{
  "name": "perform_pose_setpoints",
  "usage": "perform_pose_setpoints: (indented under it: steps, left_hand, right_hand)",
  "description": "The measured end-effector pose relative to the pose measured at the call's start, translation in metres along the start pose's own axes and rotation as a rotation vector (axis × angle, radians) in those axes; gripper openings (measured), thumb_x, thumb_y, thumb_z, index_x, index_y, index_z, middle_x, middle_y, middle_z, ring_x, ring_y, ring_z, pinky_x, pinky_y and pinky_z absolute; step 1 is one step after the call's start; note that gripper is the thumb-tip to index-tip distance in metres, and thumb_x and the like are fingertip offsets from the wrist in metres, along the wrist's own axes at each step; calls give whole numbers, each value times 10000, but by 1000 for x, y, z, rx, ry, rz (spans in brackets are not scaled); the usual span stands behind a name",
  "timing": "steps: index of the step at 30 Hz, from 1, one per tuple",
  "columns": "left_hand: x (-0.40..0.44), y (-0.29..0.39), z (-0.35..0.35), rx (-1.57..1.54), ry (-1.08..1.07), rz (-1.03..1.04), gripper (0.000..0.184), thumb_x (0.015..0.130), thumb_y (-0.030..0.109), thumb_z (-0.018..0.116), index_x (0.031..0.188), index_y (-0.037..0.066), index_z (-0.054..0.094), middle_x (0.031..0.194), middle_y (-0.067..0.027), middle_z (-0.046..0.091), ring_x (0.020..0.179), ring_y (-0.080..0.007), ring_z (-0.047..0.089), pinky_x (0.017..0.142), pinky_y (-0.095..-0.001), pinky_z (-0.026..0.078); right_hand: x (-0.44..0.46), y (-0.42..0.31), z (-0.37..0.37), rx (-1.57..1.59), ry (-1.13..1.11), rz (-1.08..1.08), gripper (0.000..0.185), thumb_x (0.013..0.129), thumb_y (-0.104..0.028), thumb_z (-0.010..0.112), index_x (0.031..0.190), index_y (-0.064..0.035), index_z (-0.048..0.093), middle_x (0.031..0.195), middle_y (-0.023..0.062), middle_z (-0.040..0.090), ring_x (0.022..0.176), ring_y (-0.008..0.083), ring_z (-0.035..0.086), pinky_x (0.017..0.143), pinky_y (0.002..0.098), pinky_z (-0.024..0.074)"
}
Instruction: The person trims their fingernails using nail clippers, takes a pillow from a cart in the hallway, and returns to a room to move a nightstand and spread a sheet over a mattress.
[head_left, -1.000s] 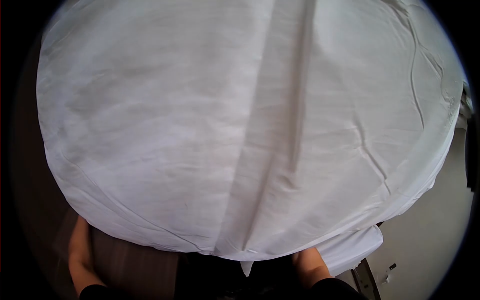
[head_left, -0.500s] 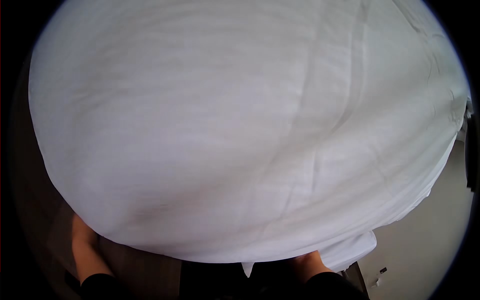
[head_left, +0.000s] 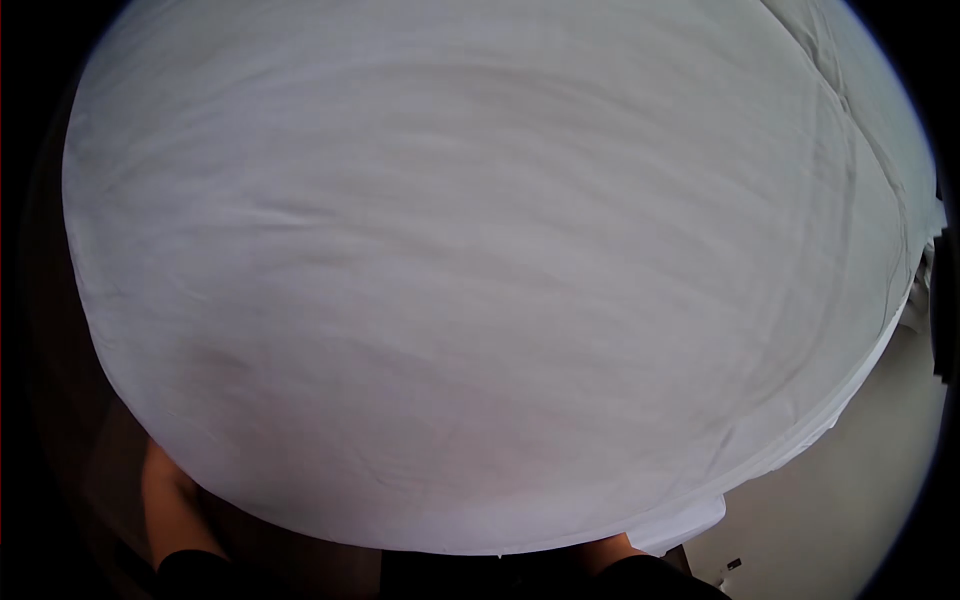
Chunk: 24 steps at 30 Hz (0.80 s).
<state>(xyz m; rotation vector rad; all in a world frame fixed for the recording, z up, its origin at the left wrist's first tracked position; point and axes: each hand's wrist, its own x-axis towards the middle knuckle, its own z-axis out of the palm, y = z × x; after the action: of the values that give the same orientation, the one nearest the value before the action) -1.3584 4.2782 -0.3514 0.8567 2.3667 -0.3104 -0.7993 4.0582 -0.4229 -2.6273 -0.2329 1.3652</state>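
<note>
A large white bed sheet [head_left: 470, 290] fills most of the view, with soft wrinkles across it and a long fold at the upper right. At the lower left, my left hand [head_left: 167, 468] reaches beneath the sheet's near edge; its wrist shows but its fingers are hidden under the cloth. My right hand [head_left: 606, 547] is at the bottom, right of the middle, also tucked below the near edge with the fingers out of sight. A white flap of cloth [head_left: 690, 520] hangs down just right of this hand.
Grey floor [head_left: 810, 490] shows at the lower right, with a small dark object [head_left: 734, 565] lying on it. A dark upright thing [head_left: 943, 305] stands at the far right edge. Dark brown surfaces lie in shadow at the left.
The sheet's near edge has come lower and now covers more of my right hand. Its middle looks smoother, and the long folds have shifted toward the right. My left hand has barely moved.
</note>
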Motion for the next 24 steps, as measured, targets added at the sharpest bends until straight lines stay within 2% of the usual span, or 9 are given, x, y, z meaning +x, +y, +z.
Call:
perform_pose_setpoints:
  steps: [10,24]
  left_hand:
    - [-24,-19,10,-103,-17,4,496,860,384,387,1241,69,353,1250,-132,405,1137,-268,415,931,-356,351]
    - [-90,-37,18,-188,26,71,526,873,403,359,1275,68,306,1281,-135,371,1165,-268,386,955,-360,325]
  right_hand:
    - [10,-4,2,-148,-60,-146,389,787,-60,538,1163,3,461,1177,117,493,1035,259,491,851,333,408]
    - [58,23,22,-209,5,-316,385,788,-61,538,1162,-5,464,1190,123,483,1054,271,481,865,335,400]
